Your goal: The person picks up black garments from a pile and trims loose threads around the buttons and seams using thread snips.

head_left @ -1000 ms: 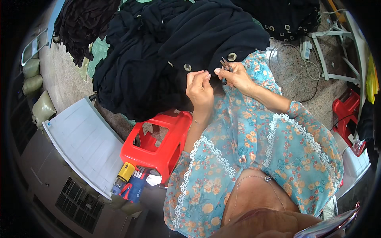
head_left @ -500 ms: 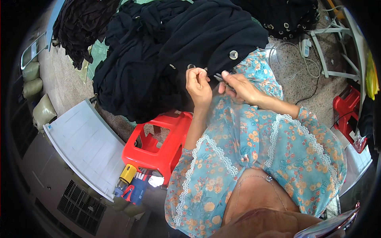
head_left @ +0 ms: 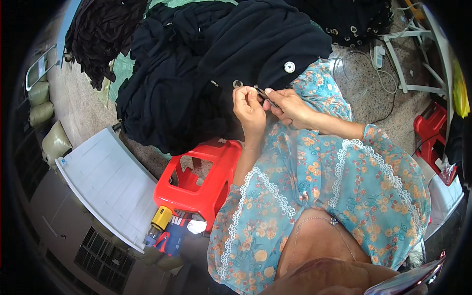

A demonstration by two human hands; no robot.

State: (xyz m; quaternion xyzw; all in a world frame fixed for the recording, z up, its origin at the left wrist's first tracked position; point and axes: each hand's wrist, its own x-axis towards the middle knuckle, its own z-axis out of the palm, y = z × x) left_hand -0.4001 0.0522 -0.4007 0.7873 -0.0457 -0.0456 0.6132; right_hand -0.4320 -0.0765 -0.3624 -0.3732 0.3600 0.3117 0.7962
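A large heap of black knit fabric [head_left: 231, 54] lies across my lap and in front of me. Its edge carries a big round white button [head_left: 289, 67] and a second round button [head_left: 237, 84], partly hidden by fingers. My left hand [head_left: 250, 110] is closed, pinching the fabric's edge just below that second button. Close beside it on the right, my right hand [head_left: 294, 109] grips small metal thread snips [head_left: 269, 100]. Their tips are near the left fingertips. Whether a thread lies between the blades is too small to tell.
A red plastic stool [head_left: 196, 196] stands at my left, with a yellow-and-blue object [head_left: 160, 221] next to it. Further left is a white panel [head_left: 108, 187]. More dark garments [head_left: 103, 39] are piled at the far left. A power strip [head_left: 377, 56] with cables lies right, near a metal frame [head_left: 413, 64].
The snips in my right hand have turned and come closer to the left fingertips. My left hand has shifted slightly right and stays pinched at the fabric's edge.
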